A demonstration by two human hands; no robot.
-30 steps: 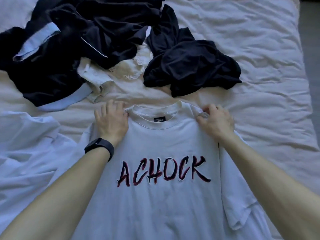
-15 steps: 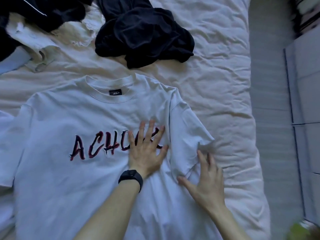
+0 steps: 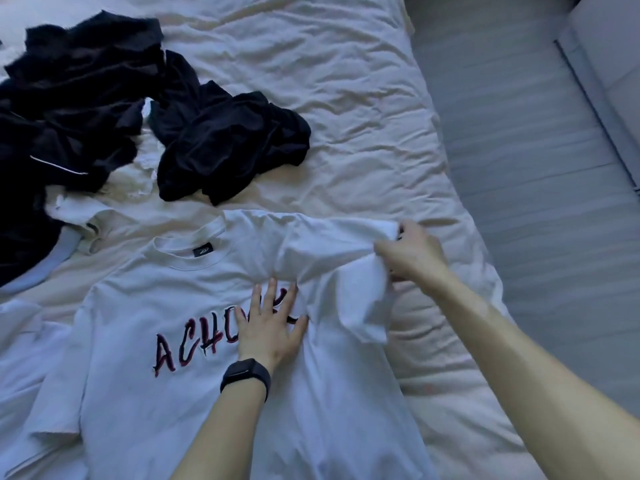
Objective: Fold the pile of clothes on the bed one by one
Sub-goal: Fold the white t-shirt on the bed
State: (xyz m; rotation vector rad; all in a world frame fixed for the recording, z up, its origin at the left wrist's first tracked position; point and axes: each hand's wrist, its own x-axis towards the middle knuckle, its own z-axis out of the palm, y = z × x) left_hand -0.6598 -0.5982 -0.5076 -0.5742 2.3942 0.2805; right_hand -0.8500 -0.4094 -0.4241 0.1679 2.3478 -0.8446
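A white T-shirt (image 3: 145, 393) with dark red lettering lies face up on the bed, collar toward the far side. My left hand (image 3: 268, 327), a black band on its wrist, presses flat on the chest with fingers spread over the last letters. My right hand (image 3: 412, 254) grips the end of the shirt's right sleeve and holds it lifted and stretched out to the right. The pile of dark clothes (image 3: 79, 109) lies at the far left, with a black garment (image 3: 232, 147) crumpled beside it.
The bed's cream sheet (image 3: 346, 98) is wrinkled. Pale garments (image 3: 86, 209) lie under the dark pile, and white cloth (image 3: 24, 341) lies at the near left. The bed's right edge drops to a grey floor (image 3: 519, 168) with a white cabinet (image 3: 609, 46) beyond.
My right hand went from lying flat by the sleeve to gripping it and pulling it up and outward. My left hand stays pressed on the lettering. The view has shifted left.
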